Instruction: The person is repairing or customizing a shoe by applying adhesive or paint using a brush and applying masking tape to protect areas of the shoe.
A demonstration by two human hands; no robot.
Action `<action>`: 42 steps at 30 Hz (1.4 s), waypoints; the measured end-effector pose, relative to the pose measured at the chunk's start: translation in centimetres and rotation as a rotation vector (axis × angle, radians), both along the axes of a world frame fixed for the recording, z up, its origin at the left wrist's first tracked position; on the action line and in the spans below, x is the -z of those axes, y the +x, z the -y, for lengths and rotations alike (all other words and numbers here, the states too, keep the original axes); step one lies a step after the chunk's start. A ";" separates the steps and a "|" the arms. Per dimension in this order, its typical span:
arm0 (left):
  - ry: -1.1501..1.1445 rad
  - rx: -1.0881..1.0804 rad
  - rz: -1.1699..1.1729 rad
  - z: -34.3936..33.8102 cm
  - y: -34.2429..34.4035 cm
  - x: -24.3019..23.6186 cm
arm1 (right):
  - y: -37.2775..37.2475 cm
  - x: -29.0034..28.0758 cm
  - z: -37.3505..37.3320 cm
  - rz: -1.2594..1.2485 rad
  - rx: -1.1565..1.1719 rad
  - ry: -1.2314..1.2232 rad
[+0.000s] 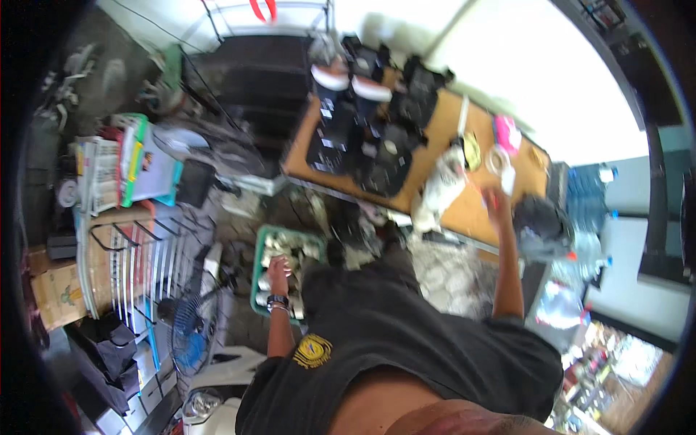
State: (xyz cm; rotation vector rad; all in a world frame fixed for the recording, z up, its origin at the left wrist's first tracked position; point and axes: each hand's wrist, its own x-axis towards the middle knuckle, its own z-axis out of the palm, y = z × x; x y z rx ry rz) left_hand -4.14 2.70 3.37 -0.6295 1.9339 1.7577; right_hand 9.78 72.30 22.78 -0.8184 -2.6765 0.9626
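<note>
My left hand (278, 271), with a dark watch and a pale band at the wrist, hangs above the green crate (256, 288) on my left. Its fingers are loosely bent and somewhat apart, with no held thing visible. Several pale, rounded pieces (279, 243) fill the crate. Over the right part of the brown table (464, 210), my right hand (497, 206) is closed around something small and red-orange, too blurred to name. Just beyond it lies a roll of tape (497, 161). A long white bundle (439, 190) rests left of that hand, blurred.
Black shoe-like items (391, 159) crowd the table's left half. A pink package (507, 135) and a yellow piece (472, 151) lie toward its far edge. Large water bottles (586, 196) stand at right, beside a dark bag (540, 226). A fan (190, 326) and metal rack (138, 268) are at left.
</note>
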 end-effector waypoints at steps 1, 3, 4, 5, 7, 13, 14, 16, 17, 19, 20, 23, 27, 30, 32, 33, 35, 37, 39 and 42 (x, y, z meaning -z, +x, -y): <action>-0.034 0.064 -0.162 -2.9 -3.5 -3.1 | 1.7 2.1 0.1 -0.173 -0.030 0.125; 0.182 0.037 -0.503 -9.7 -12.6 -10.3 | 3.7 6.6 0.3 -0.226 0.183 -0.010; 0.269 0.102 -0.698 -12.8 -17.8 -14.6 | 4.8 8.8 0.9 -0.228 0.332 -0.046; 0.142 0.200 -0.982 -15.8 -23.0 -19.3 | 5.4 10.3 0.7 -0.256 0.288 -0.028; 0.063 0.149 -1.151 -22.1 -31.5 -29.0 | 5.8 12.6 0.1 -0.157 0.310 0.035; -0.327 0.091 -1.600 -36.0 -56.7 -49.3 | 6.2 14.3 -2.1 -0.146 0.283 -0.236; -0.401 0.089 -1.600 -37.3 -60.0 -50.2 | 6.3 14.4 -2.3 -0.131 0.285 -0.229; -0.942 0.277 -1.397 -38.0 -65.0 -50.0 | 6.7 14.9 -2.7 -0.088 0.319 -0.204; -0.984 0.330 -1.361 -38.0 -66.4 -48.8 | 6.9 15.3 -2.8 -0.102 0.344 -0.195; -1.073 0.437 -1.071 -38.5 -68.1 -46.9 | 7.3 16.1 -3.2 -0.074 0.443 -0.196; -1.174 0.461 -1.079 -38.6 -68.4 -46.2 | 7.5 16.4 -3.3 -0.093 0.456 -0.197; -1.345 0.415 -0.987 -38.8 -68.0 -45.8 | 8.1 17.2 -3.9 0.009 0.424 -0.098; -1.243 0.307 -0.932 -38.0 -66.9 -48.0 | 8.2 17.6 -4.6 -0.025 0.393 -0.074; -1.298 0.142 -0.878 -37.6 -66.4 -49.8 | 8.0 17.8 -4.9 0.053 0.384 0.012; -1.230 0.089 -0.909 -37.0 -66.2 -51.7 | 7.7 17.9 -4.9 0.192 0.410 0.039; -1.195 0.067 -0.901 -36.5 -65.9 -52.7 | 7.5 17.9 -4.8 0.154 0.380 0.082; -1.246 0.044 -1.031 -35.8 -65.3 -54.6 | 7.2 17.8 -4.7 0.225 0.361 0.090; -1.118 0.039 -1.054 -35.0 -64.8 -57.0 | 6.9 17.6 -4.5 0.259 0.367 0.070; -0.972 0.017 -1.124 -34.2 -64.4 -58.6 | 6.6 17.7 -4.4 0.292 0.380 0.044; -0.745 -0.026 -1.120 -33.4 -63.8 -60.8 | 6.2 18.5 -4.7 0.334 0.403 0.053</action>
